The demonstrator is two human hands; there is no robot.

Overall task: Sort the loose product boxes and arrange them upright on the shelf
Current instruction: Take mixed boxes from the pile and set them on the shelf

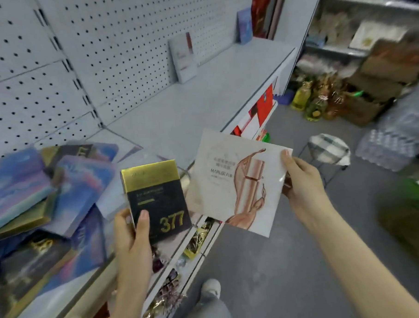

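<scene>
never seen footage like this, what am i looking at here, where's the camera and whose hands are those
There is no machine here: it is one picture from a wide-angle camera worn on a person's head, looking forward and down, so the two arms coming in from below are the wearer's own. The left hand grips a black and gold box marked 377. The right hand pinches the edge of a flat white box printed with a rose-gold bottle. Behind them runs a grey shelf with a pegboard back. At its left end lies a heap of loose boxes, mostly blue and purple. Further along, a pale carton and a blue carton already stand upright against the back.
</scene>
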